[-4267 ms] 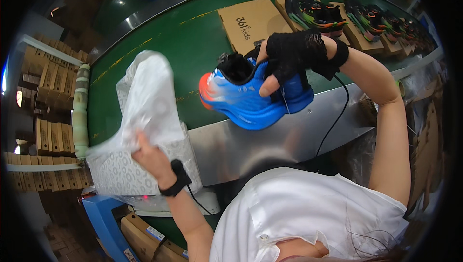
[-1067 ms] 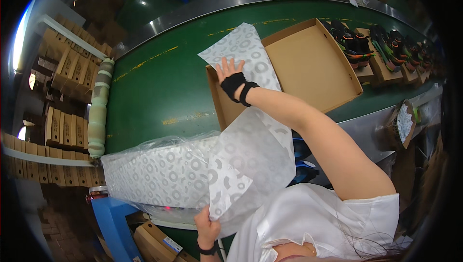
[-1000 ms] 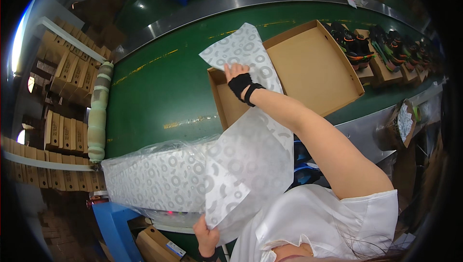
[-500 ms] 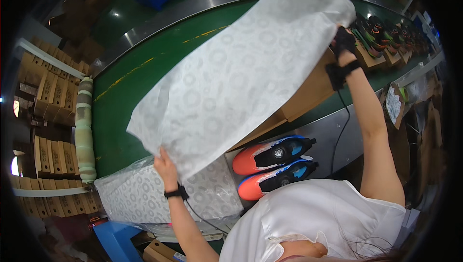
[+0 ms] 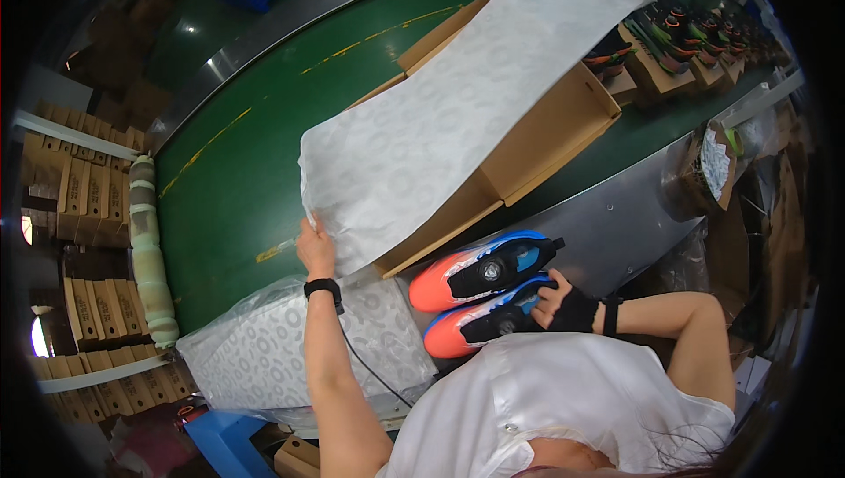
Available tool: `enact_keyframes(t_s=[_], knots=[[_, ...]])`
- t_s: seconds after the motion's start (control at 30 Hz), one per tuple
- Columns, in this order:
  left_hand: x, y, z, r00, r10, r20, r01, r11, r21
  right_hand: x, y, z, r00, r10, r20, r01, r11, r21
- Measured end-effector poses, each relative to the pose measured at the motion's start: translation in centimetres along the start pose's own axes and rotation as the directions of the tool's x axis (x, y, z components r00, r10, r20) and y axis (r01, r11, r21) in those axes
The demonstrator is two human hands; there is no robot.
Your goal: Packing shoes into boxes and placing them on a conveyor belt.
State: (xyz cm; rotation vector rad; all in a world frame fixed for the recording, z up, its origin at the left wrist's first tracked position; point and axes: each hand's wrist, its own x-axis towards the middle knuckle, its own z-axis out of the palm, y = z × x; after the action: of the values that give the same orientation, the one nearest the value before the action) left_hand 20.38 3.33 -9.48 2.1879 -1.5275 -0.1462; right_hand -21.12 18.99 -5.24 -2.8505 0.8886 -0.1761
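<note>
A long sheet of white patterned tissue paper (image 5: 449,108) lies slantwise over an open brown cardboard shoe box (image 5: 554,139), hiding much of its inside. My left hand (image 5: 315,247) pinches the sheet's near left corner. My right hand (image 5: 568,304), in a black fingerless glove, has its fingers curled at the heel opening of the nearer shoe (image 5: 480,324). That shoe is orange-red, black and blue, with a round dial. Its matching shoe (image 5: 480,271) lies beside it, farther from me, toes pointing left.
A plastic-wrapped stack of patterned tissue (image 5: 290,346) lies at near left. The green belt (image 5: 229,205) runs beneath the box, bordered by a metal ledge (image 5: 616,205). More shoes on boxes (image 5: 678,47) stand at far right; racks of boxes (image 5: 97,311) at left.
My right hand has let go of the sheet's far end and come down to the shoes. The sheet has settled over the box, its left end shifting right.
</note>
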Motion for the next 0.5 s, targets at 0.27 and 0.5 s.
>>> enact_keyframes(t_s=[0.27, 0.5], knots=[[-0.9, -3.8, -3.4, 0.995, -0.036, -0.088, 0.049, 0.987, 0.155, 15.1, 4.7, -10.1, 0.9, -0.026, -0.435, 0.204, 0.907, 0.367], [1.1, -6.1, -6.8, 0.982, 0.085, -0.167, -0.046, 0.973, 0.227, 24.2, 8.4, -3.2, 0.735, 0.669, -0.107, -0.404, 0.56, 0.724]])
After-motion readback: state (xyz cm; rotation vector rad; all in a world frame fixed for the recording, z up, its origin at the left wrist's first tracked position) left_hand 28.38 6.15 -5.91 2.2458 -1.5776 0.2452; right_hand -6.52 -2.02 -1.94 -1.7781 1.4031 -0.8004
